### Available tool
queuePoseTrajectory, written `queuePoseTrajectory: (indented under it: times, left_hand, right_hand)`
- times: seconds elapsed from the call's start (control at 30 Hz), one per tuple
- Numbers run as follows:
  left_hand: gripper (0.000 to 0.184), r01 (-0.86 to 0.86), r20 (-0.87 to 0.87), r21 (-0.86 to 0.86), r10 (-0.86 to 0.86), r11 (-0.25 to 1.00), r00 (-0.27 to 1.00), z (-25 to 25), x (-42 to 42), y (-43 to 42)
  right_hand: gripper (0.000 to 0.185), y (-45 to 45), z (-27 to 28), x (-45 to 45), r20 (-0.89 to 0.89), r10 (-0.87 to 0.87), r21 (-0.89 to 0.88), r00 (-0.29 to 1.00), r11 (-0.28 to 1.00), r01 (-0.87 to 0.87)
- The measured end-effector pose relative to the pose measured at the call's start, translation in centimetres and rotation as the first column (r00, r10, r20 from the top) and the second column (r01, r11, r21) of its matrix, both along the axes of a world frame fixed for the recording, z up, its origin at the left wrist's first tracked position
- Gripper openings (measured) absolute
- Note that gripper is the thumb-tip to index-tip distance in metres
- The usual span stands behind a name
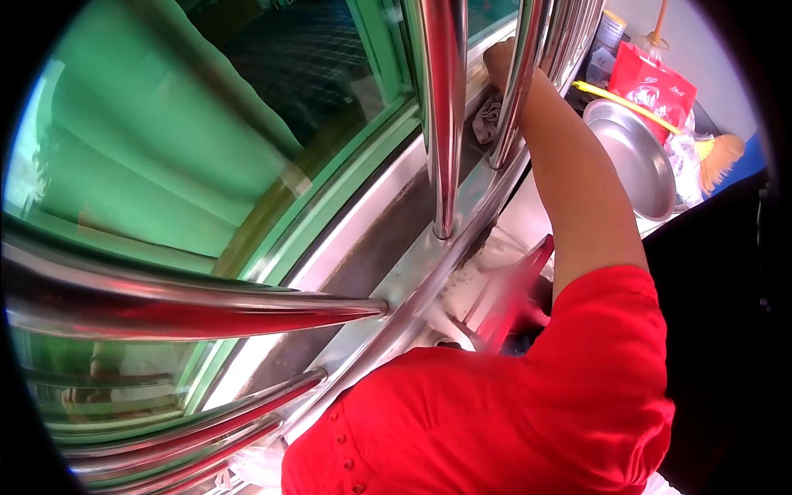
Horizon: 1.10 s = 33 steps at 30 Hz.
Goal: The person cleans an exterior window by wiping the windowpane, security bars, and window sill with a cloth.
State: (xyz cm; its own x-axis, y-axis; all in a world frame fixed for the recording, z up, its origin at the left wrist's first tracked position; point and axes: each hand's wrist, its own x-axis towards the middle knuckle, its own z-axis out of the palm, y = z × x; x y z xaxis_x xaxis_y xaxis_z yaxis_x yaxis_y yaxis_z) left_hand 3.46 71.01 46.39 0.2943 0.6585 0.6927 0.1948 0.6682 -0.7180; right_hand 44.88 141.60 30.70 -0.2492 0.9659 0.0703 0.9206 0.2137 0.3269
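Note:
My right arm, in a red short sleeve, reaches up and passes behind a shiny metal bar point(520, 82). On the far side of the bar, my right hand point(498, 63) is bent and closed beside the window sill. A crumpled greyish cloth point(487, 120) hangs directly below the fingers and appears gripped by them; the bar hides part of the hand. Past the bars is a green-framed window point(346, 186) with glass panes. My left hand is out of view.
Thick metal bars point(445, 115) rise from a metal rail point(412, 289) close in front of me. To the right are a metal basin point(631, 161), a red bag point(652, 87), a yellow stick point(627, 105) and a straw-coloured brush point(719, 157). A blurred pinkish-red object point(511, 301) lies below the rail.

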Motion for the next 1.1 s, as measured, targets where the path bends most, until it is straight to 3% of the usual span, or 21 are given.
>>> queuePoseTrajectory:
  times: [0.3, 0.47, 0.5, 0.53, 0.67, 0.73, 0.83, 0.93, 1.0, 1.1]
  left_hand:
    - [0.029, 0.085, 0.04, 0.015, -0.086, 0.996, 0.996, -0.3, 0.4, 0.7]
    - [0.029, 0.184, 0.089, 0.006, -0.184, 0.983, 0.979, -0.2, 0.3, 1.8]
    - [0.029, 0.198, 0.096, 0.008, -0.198, 0.98, 0.976, -0.2, 0.4, 1.9]
    - [0.029, 0.213, 0.103, 0.011, -0.213, 0.977, 0.972, -0.2, 0.4, 2.0]
    - [0.028, 0.262, 0.122, 0.014, -0.262, 0.965, 0.957, -0.5, 0.4, 2.8]
    - [0.028, 0.276, 0.123, 0.016, -0.276, 0.961, 0.953, -0.6, 0.5, 3.2]
    - [0.028, 0.292, 0.12, 0.019, -0.292, 0.956, 0.949, -0.8, 0.5, 3.7]
    - [0.028, 0.291, 0.129, 0.007, -0.29, 0.957, 0.948, -0.7, 0.5, 4.2]
    - [0.027, 0.285, 0.13, -0.007, -0.282, 0.959, 0.951, -0.6, 0.5, 4.6]
    - [0.027, 0.271, 0.128, -0.012, -0.267, 0.963, 0.955, -0.5, 0.4, 4.8]
  right_hand:
    - [0.02, -1.0, -1.7, -0.2, -0.151, -0.079, 0.049, 0.985, 0.995, 0.087]
    - [0.021, -2.6, -0.2, -0.6, -0.313, 0.008, -0.092, 0.95, 0.995, -0.038]
    - [0.021, -2.1, -0.4, -0.8, -0.224, 0.014, -0.165, 0.974, 0.985, -0.053]
    - [0.02, -6.0, 1.7, -1.2, -0.099, 0.108, -0.106, 0.989, 0.987, -0.118]
    - [0.02, -10.1, 3.3, -0.3, -0.211, 0.287, -0.074, 0.934, 0.949, -0.308]
    - [0.032, -10.4, 2.8, 0.5, -0.334, 0.35, -0.022, 0.875, 0.926, -0.378]
    - [0.038, -12.0, 3.5, 1.2, -0.428, 0.288, -0.118, 0.857, 0.922, -0.369]
    - [0.04, -11.4, 3.6, 0.3, -0.332, 0.299, -0.177, 0.895, 0.912, -0.37]
    - [0.042, -11.3, 5.3, -0.8, 0.089, 0.263, -0.313, 0.961, 0.923, -0.223]
    - [0.034, -8.8, 2.7, -1.5, 0.2, 0.135, -0.073, 0.97, 0.99, -0.123]
